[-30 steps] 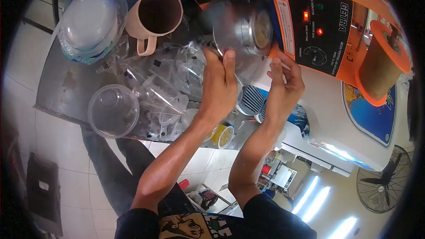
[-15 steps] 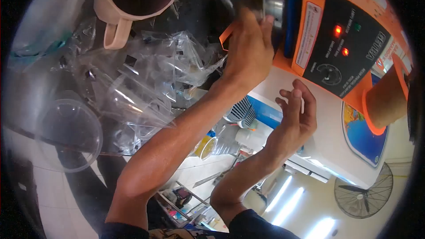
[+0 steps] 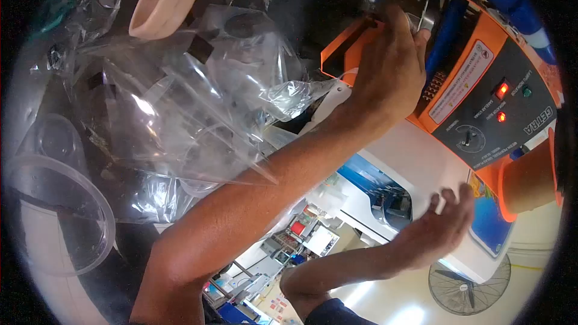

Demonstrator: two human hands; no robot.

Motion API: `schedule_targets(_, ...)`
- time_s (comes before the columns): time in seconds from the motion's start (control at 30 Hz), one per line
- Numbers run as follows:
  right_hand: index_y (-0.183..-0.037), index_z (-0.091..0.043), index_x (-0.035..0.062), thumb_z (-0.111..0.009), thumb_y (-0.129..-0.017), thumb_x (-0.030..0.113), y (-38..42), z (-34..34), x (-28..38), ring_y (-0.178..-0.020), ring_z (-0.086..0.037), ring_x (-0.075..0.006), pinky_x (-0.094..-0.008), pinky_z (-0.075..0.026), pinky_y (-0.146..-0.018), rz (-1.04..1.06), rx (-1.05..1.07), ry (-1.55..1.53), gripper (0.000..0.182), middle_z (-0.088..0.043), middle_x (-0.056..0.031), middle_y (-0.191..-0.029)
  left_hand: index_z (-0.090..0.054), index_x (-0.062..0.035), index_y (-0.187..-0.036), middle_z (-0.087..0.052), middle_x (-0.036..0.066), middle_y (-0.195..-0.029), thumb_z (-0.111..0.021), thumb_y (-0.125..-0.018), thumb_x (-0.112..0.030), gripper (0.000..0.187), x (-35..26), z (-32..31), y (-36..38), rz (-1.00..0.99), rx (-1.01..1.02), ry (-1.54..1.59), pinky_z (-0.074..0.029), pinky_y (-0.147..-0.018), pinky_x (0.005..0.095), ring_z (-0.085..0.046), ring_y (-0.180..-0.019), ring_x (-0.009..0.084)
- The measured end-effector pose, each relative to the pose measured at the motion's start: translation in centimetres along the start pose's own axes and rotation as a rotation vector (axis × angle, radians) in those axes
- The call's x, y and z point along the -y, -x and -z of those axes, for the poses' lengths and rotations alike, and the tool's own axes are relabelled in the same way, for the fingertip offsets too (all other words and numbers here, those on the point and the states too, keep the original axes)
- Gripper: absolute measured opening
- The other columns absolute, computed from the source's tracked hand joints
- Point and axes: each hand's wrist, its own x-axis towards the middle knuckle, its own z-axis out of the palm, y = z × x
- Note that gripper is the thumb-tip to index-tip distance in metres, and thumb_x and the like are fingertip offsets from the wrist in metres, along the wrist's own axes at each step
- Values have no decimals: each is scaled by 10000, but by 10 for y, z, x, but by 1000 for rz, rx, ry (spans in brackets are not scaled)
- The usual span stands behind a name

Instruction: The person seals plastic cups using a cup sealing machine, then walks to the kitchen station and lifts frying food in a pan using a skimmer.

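Note:
My left hand (image 3: 391, 69) reaches up to the working opening of an orange cup sealing machine (image 3: 457, 84). Its fingers are bent around something shiny and blurred beside a metal part (image 3: 427, 17); I cannot make out what they hold. Below these fingers juts an orange metal bracket (image 3: 346, 48). My right hand (image 3: 442, 222) hangs in the air away from the machine, fingers loosely curled and apart, with nothing visible in it. Crumpled clear plastic film with dark marks (image 3: 174, 96) lies beside my left forearm.
A pinkish-beige jug (image 3: 174, 6) stands at the top left. Clear plastic cups (image 3: 111, 229) lie at the left edge. Red lights glow on the machine's black control panel (image 3: 500, 114). A film roll (image 3: 530, 177), a white appliance (image 3: 397, 144) and a fan (image 3: 469, 286) are at the right.
The view has shifted, so the jug sits higher and partly out of frame. My right hand has moved lower and farther right. My left hand stays at the machine's opening.

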Motion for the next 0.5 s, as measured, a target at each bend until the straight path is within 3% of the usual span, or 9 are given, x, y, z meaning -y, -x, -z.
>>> schedule_targets(0.1,-1187,-550,-63,-574,-917,191,-31,15,12,-1079,-537,-265,-397,-443,-927,189,-309,99,371,-575,-184,-1171,-314,53,-1166,-608,254,-828,-458,-988,-161,313,-1,1,-1,37,30,30,-548,-571,418,-657,-701,384)
schedule_targets(0.2,-1266,-460,-96,-557,-933,224,-74,49,2,-1215,-465,-334,-464,-386,-1036,273,-435,143,472,-513,-254,-1247,-311,52,-1162,-607,276,-859,-453,-991,-188,327,-7,7,-2,164,126,19,-544,-622,444,-649,-745,400)
schedule_targets(0.23,-1266,-460,-96,-557,-933,224,-90,55,-2,-1215,-465,-334,-464,-386,-1036,272,-432,138,472,-513,-254,-1247,-311,52,-1162,-607,276,-859,-453,-991,-188,327,-9,7,-3,163,121,16,-544,-622,444,-649,-745,400)
schedule_targets(0.3,-1348,-328,-116,-536,-947,288,-121,64,-11,-1297,-394,-380,-497,-375,-1057,115,-579,-108,606,-414,-322,-1327,-305,51,-1168,-606,285,-895,-445,-993,-210,344,-8,8,-5,159,142,-27,-527,-704,474,-638,-805,418)
schedule_targets(0.43,-1396,-213,-110,-503,-955,376,-188,103,-10,-1324,-344,-416,-536,-376,-1041,-26,-408,-425,718,-309,-299,-1421,-313,50,-1162,-606,282,-929,-443,-993,-221,344,-10,9,-6,180,137,-35,-497,-763,495,-619,-881,432)
schedule_targets(0.5,-1386,-227,-106,-503,-953,377,-219,113,-1,-1314,-353,-417,-536,-379,-1034,-40,-339,-473,705,-320,-298,-1410,-395,42,-1072,-603,305,-922,-433,-995,-342,394,-6,9,-6,206,123,55,-453,-782,557,-586,-893,500)
